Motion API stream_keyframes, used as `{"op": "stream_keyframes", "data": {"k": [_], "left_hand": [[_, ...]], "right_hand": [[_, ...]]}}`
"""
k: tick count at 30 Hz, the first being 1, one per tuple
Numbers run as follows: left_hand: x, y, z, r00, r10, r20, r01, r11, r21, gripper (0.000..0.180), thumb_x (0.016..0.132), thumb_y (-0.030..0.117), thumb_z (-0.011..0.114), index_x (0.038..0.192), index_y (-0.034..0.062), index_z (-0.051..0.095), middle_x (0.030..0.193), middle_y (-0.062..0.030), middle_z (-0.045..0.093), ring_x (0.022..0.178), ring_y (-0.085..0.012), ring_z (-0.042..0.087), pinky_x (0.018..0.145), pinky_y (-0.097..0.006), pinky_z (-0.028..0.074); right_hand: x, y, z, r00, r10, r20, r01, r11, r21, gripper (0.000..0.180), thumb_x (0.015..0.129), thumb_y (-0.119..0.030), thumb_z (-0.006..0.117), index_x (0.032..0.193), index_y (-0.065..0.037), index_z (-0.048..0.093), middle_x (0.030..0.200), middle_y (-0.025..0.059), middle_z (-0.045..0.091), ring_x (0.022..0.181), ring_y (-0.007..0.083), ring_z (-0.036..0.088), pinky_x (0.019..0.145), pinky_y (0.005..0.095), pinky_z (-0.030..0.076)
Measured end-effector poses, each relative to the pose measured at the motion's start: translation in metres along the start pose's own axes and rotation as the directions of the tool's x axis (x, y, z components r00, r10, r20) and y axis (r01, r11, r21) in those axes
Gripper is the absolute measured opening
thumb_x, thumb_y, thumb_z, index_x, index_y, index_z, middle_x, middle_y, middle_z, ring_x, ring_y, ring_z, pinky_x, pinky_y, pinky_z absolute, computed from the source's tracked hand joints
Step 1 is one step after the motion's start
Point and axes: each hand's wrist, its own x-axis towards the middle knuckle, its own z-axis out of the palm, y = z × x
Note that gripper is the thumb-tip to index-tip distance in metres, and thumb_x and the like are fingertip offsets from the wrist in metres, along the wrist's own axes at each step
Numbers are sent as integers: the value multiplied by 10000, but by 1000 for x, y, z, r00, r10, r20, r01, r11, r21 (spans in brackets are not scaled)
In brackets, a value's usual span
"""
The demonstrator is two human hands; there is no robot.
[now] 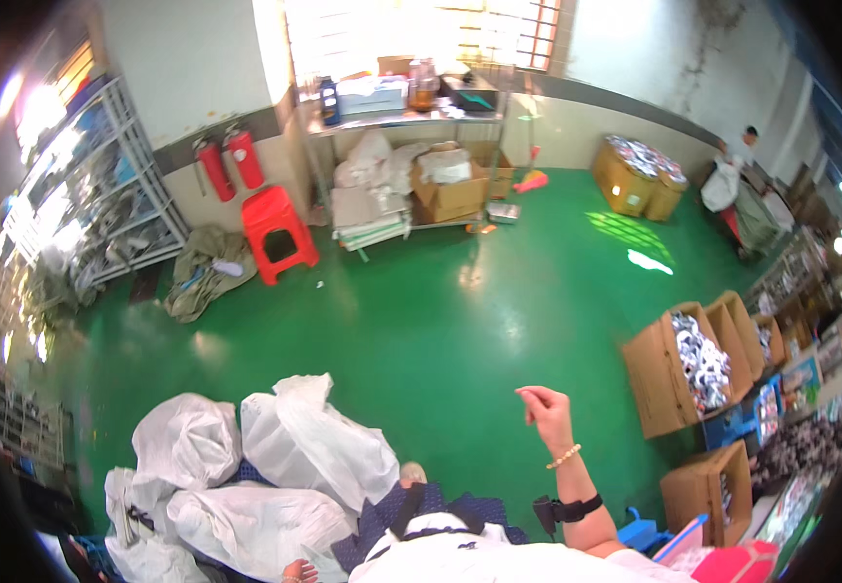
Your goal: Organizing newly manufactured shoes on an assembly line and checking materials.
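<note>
My right hand (548, 412) is raised in front of me over the green floor, with a beaded bracelet and a black strap on its arm. Its fingers are curled in, and nothing shows in them. Low in the view, beside the white sacks, my left hand (300, 570) hangs with its fingers a little apart and nothing visible in it. Nearest to it lies a full white sack (260, 520). Behind that are another long white sack (319, 442) and a rounded one (188, 442).
A red stool (278, 233) stands near a metal rack (139, 185) and two fire extinguishers (244, 158). Ahead is a loaded metal table (411, 119). Open cartons (656, 374) line the right side. Another person (739, 146) handles a white bag at the far right.
</note>
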Motion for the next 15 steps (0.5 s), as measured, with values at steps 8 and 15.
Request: {"op": "stream_keyframes", "data": {"k": [8, 15], "left_hand": [[52, -4, 60, 970, 153, 190, -93, 951, -294, 332, 911, 272, 453, 1130, 42, 550, 1020, -135, 632, 894, -276, 624, 768, -397, 528], [16, 31, 104, 988, 145, -59, -157, 921, -356, 297, 860, 261, 570, 1070, 52, 582, 940, -115, 646, 765, -218, 630, 630, -335, 507]], "right_hand": [[131, -51, 175, 871, -92, 482, 109, 994, -8, 255, 946, -206, 510, 889, -10, 663, 484, -5, 497, 407, 52, 439, 389, 201, 323], [239, -19, 384, 580, 84, 810, 17, 993, -115, 331, 963, -285, 472, 885, -15, 647, 504, 17, 525, 413, 81, 464, 404, 226, 361]]}}
